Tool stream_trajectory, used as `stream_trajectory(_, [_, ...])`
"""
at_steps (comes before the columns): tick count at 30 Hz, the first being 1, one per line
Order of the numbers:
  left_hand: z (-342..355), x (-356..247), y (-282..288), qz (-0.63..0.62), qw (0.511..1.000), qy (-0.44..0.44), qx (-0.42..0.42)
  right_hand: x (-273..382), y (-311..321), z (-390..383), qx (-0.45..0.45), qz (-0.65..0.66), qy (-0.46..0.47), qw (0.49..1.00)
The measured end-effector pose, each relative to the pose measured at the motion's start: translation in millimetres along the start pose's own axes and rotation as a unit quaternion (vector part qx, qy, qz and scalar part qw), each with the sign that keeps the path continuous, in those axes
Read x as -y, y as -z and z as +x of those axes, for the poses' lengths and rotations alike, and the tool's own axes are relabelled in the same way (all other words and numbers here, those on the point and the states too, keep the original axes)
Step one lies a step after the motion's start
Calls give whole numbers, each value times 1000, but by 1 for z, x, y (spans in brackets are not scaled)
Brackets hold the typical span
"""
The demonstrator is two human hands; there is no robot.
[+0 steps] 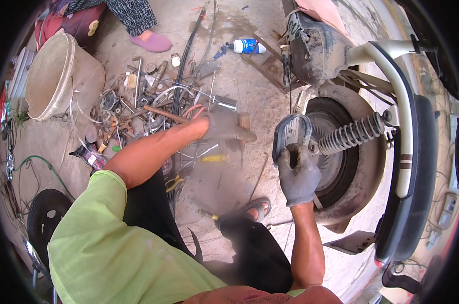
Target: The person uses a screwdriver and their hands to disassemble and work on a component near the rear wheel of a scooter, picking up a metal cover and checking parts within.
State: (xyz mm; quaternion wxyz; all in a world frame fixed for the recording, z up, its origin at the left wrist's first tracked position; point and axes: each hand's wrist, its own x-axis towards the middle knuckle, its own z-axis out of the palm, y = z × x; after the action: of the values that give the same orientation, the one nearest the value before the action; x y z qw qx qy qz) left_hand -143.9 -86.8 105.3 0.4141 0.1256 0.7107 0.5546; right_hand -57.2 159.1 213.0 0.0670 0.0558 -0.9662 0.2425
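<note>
My left hand [222, 126], in a grey glove, reaches over the tool pile with its fingers around a short brown wooden handle [244, 123]; the far end of that tool is unclear. My right hand [299, 175], also gloved in grey, has thumb and fingers closed at the lower edge of an oval metal cover [293, 133] with a dark rim. This cover sits beside the rear wheel [341, 162] of a two-wheeler, next to a coil spring shock absorber [352, 134]. Beneath my left forearm lie several loose tools, including a blurred yellow handle [214, 158].
A big dirty white bucket [47, 76] stands at the left, near scattered tools and metal parts [133, 101]. A blue and white bottle [248, 46] lies at the far middle. Another person's foot in a pink shoe [151, 42] is at the back. A black tyre [42, 215] rests lower left.
</note>
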Motion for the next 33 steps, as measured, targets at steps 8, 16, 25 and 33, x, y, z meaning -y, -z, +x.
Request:
stream_trajectory(8, [31,-22,-27,-261,963,-69,-4,-21,-1,-2,-20,36,138,990])
stream_trajectory(16, [47,-48,-44,-202,979,-12,-21,-22,6,-7,7,14,143,990])
stream_trajectory(25, [54,-32,-49,-181,981,-37,-56,-22,10,-1,20,36,158,987])
stream_trajectory(33, [47,-37,-49,-98,989,-74,-84,-26,8,0,20,42,159,986])
